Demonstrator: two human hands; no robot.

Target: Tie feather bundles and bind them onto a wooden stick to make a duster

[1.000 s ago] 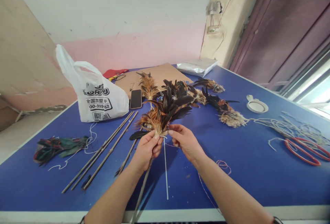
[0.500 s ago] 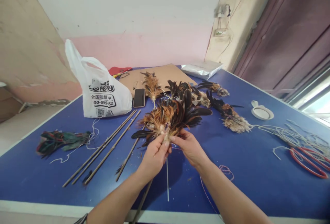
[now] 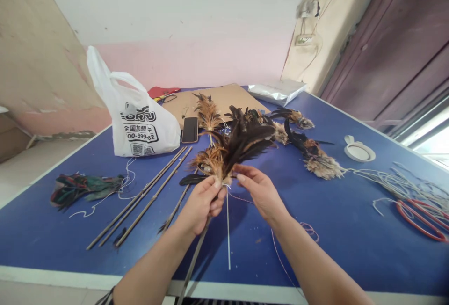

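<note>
My left hand (image 3: pixel 206 202) is closed around the top of a thin stick (image 3: pixel 192 265), just under the base of a feather bundle (image 3: pixel 236 148). Brown, fluffy feathers lie on the bundle's left and long black ones fan up and to the right. White string shows at the bundle's base, and a thin pink string (image 3: pixel 242 198) trails right from it. Beside the base, my right hand (image 3: pixel 257 188) pinches a small dark piece, apparently a feather end, between thumb and index finger. Its other fingers are curled.
Several bare sticks (image 3: pixel 154 197) and dark green feathers (image 3: pixel 87 188) lie left. Behind stand a white plastic bag (image 3: pixel 143 127), a phone (image 3: pixel 190 130) and cardboard (image 3: pixel 224 92). More feather bundles (image 3: pixel 322 164), a tape roll (image 3: pixel 359 152), white string (image 3: pixel 396 181) and red-handled scissors (image 3: pixel 417 221) lie right.
My right hand has moved slightly away from the bundle's base, where both hands' fingertips met before. The black feathers have swung more upright, and more of the stick shows below my left hand.
</note>
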